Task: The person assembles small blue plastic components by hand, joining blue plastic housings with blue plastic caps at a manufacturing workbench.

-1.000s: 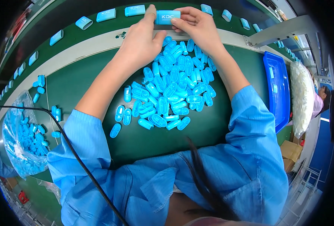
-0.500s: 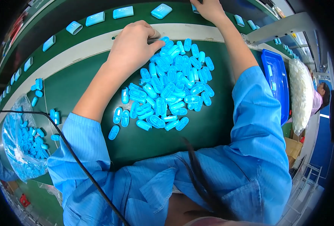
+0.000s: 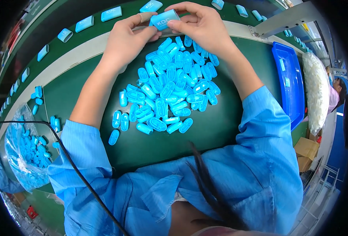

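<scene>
Both hands meet over the far side of a heap of small blue plastic shells [image 3: 170,88] on the green table [image 3: 221,126]. My left hand [image 3: 127,37] and my right hand [image 3: 199,23] together pinch one blue oblong plastic case [image 3: 164,19] with white lettering, held just above the heap. Beyond the hands, a row of finished blue cases [image 3: 111,13] lies along a dark green conveyor belt [image 3: 83,8].
A blue tray [image 3: 290,82] stands at the right, with a bag of white parts [image 3: 315,90] beyond it. At the left a clear bag of blue parts [image 3: 24,153] hangs by the table edge. A black cable [image 3: 64,149] crosses my left sleeve. Cardboard boxes [image 3: 305,151] sit lower right.
My right hand came back from the belt, where it left a case. Both hands now hold another blue case above the heap; the left hand rose from the pile.
</scene>
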{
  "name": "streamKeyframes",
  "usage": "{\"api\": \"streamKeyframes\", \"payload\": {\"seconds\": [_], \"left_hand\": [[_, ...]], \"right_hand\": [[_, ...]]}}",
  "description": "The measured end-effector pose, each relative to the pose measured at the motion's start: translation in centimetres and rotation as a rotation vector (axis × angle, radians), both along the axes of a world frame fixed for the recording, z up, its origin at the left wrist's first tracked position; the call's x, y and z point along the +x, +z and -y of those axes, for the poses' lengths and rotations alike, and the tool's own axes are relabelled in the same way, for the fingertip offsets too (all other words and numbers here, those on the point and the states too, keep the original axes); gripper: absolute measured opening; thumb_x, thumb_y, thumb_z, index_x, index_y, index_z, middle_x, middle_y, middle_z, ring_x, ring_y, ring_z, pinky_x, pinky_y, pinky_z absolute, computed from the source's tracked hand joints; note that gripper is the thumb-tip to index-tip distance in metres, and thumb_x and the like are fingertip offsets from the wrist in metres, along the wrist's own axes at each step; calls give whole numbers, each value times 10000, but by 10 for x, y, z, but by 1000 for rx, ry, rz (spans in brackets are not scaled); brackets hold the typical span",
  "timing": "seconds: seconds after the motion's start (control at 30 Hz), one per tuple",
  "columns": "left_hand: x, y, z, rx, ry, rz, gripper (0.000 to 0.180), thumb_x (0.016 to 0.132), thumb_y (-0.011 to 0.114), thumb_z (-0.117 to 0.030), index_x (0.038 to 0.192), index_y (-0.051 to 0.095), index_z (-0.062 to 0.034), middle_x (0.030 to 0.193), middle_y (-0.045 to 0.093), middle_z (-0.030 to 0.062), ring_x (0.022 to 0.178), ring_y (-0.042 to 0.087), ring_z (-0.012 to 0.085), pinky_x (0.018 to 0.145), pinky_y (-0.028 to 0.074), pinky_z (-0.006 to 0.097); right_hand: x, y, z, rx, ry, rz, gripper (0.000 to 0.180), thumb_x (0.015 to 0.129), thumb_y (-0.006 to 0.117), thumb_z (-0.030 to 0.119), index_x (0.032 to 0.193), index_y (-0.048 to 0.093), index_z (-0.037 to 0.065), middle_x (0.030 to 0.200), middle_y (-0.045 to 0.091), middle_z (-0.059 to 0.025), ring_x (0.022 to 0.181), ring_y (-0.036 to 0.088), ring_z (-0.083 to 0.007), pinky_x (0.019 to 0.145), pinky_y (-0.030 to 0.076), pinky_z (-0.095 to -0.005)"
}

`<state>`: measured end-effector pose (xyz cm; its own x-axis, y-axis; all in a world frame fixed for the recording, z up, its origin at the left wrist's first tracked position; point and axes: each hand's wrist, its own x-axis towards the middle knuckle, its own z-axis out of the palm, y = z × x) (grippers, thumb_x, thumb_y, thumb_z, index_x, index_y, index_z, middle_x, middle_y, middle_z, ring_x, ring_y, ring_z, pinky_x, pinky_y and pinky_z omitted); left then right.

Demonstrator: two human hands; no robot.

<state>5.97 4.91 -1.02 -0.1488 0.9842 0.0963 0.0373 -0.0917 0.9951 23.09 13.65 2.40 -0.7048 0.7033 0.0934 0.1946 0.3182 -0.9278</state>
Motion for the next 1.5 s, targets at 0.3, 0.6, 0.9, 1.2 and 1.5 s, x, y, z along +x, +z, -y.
{"api": "streamKeyframes", "payload": {"seconds": [0.3, 0.6, 0.9, 1.2, 1.5], "left_hand": [[-5, -2, -4, -6, 25, 249, 362, 875, 614, -73, 1222, 537, -2, 1005, 664, 118, 921, 644, 149, 808, 539, 243], [-4, -1, -1, 66, 85, -53, 331, 829, 675, -94, 1142, 615, -7, 955, 687, 130, 872, 661, 134, 769, 535, 233], [-6, -7, 1, 119, 106, -124, 298, 821, 682, -126, 1089, 653, 3, 851, 699, 115, 773, 666, 114, 706, 530, 236], [20, 1, 12, 369, 352, -861, 228, 830, 594, -85, 1039, 618, 2, 646, 612, 180, 572, 610, 346, 558, 491, 383], [3, 21, 27, 248, 222, -881, 181, 829, 668, -199, 912, 679, -39, 692, 591, 101, 611, 598, 215, 569, 472, 288]], "right_hand": [[7, -24, -17, -179, -8, -114, 306, 854, 662, 116, 1118, 577, -12, 1001, 654, -82, 868, 642, -132, 783, 524, -241], [8, -32, -17, -245, 8, -178, 326, 859, 651, 96, 1148, 549, -16, 1013, 659, -111, 882, 650, -164, 803, 533, -263], [10, -29, -12, -141, 13, -181, 339, 851, 658, 83, 1154, 549, -24, 1001, 662, -122, 867, 658, -175, 797, 541, -278], [3, -24, 14, 192, -119, -143, 360, 839, 669, 74, 1165, 560, -30, 1017, 661, -136, 881, 662, -165, 795, 541, -266], [-39, -26, -60, 57, -139, 145, 274, 839, 641, 109, 1041, 588, -67, 903, 676, -107, 773, 632, -126, 685, 507, -262]]}}
